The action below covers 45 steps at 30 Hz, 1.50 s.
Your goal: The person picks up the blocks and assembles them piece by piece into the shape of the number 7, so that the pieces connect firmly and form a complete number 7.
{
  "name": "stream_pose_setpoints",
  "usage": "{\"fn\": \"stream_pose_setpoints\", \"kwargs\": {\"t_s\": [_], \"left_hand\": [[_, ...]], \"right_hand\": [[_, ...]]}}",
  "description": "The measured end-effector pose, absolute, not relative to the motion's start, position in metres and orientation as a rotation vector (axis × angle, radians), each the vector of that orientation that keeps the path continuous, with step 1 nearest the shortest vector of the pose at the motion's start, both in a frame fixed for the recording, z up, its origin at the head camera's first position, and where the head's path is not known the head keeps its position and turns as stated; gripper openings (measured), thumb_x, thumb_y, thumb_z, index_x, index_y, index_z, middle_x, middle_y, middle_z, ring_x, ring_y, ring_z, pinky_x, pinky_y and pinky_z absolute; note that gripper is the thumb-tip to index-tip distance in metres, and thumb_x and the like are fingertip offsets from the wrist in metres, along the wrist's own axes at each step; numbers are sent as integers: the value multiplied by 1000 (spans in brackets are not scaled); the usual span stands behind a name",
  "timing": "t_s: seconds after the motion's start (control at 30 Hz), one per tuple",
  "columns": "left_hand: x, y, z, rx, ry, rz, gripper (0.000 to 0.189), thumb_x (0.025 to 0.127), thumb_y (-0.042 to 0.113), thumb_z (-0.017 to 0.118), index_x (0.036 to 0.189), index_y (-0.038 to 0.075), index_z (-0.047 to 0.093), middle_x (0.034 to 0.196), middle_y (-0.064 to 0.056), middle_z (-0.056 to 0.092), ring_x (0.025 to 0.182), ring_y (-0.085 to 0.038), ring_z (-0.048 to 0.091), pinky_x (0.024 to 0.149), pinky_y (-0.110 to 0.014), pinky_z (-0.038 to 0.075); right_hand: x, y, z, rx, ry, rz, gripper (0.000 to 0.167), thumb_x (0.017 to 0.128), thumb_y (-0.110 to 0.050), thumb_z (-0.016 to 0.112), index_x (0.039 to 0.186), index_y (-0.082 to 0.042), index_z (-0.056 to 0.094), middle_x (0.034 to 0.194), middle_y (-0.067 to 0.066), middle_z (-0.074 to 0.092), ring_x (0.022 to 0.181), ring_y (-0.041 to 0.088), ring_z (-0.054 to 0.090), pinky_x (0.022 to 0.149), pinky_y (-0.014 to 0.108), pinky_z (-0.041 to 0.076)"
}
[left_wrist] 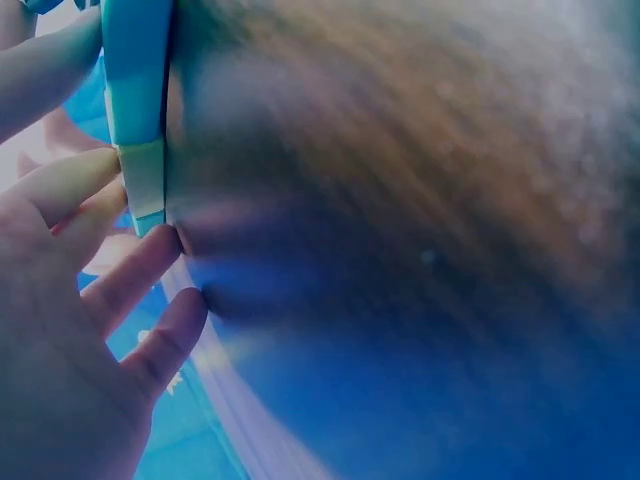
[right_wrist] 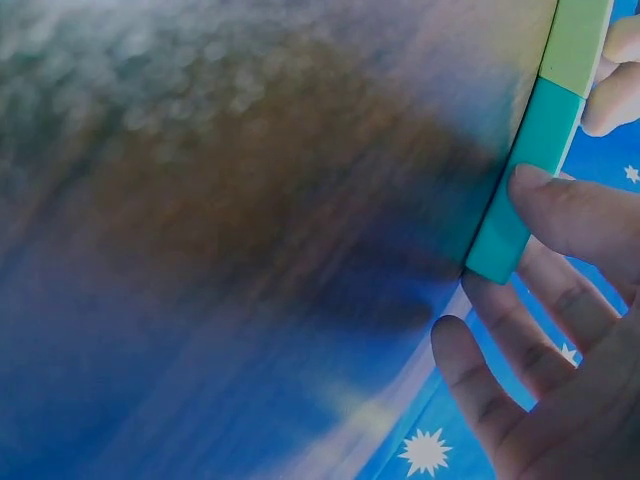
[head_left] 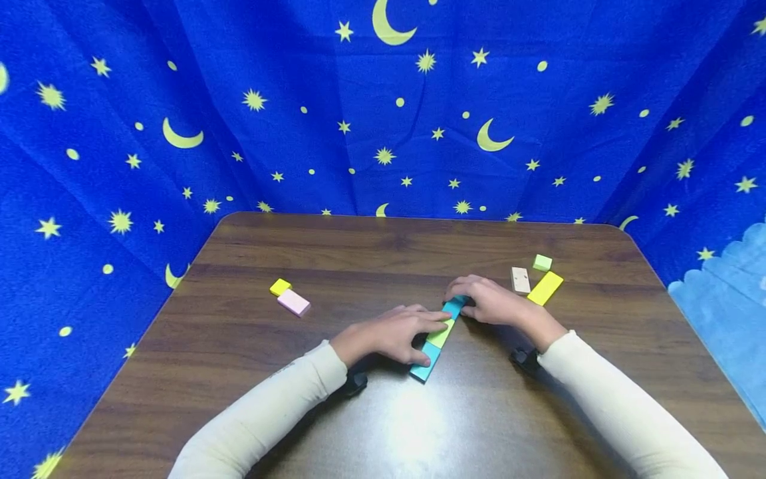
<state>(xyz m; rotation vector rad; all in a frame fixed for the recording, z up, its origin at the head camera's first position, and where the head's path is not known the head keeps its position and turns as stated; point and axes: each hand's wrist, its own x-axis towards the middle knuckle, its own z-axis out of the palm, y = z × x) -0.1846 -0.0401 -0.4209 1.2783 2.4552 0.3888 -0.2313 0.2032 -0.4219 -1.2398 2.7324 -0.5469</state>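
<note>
The row of blocks is showing turquoise and lime green. The curtain is displaying yellow moons and stars on blue.

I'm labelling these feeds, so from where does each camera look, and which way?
Head: worn on the head, facing forward and down at the table and starry cloth; sleeves, left hand and right hand show.
Left wrist: on the left wrist, facing past the palm along the block row; palm and fingers show.
Right wrist: on the right wrist, facing past its palm at the row's far end; palm, thumb and fingers show.
Shared: both wrist views show the lime block and cloth.
</note>
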Motion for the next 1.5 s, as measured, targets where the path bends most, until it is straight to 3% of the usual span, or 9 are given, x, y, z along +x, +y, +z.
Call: {"fn": "stream_pose_setpoints", "kwargs": {"t_s": [0.33,0.6,1.13,1.5], "left_hand": [[-187,-38,-421,1261,2444,345,78,91,41,68,157,22,30,168,12,15,147,-21,33,118,-44,34],[-188,-38,-422,1204,2419,369,81,91,42,68,158,26,25,169,13,9,154,-28,20,123,-56,23],[-194,-40,-423,1241,2412,313,80,91,50,65,157,29,26,168,14,10,156,-25,16,125,-50,20],[-193,-39,-424,1224,2422,306,80,90,50,67,157,29,29,168,14,13,156,-24,19,125,-51,21]], "right_hand": [[-230,202,-420,-1239,2730,-537,27,84,4,70,107,-10,72,117,8,69,114,31,63,98,50,52],[-231,201,-421,-1282,2727,-537,25,84,2,71,104,-11,71,116,8,69,113,30,63,98,49,52],[-232,203,-421,-1253,2727,-544,26,85,2,71,106,-12,72,117,7,70,114,30,63,100,51,52],[-233,220,-413,-1150,2749,-499,36,86,4,68,120,-8,68,125,13,65,120,36,60,101,56,50]]}}
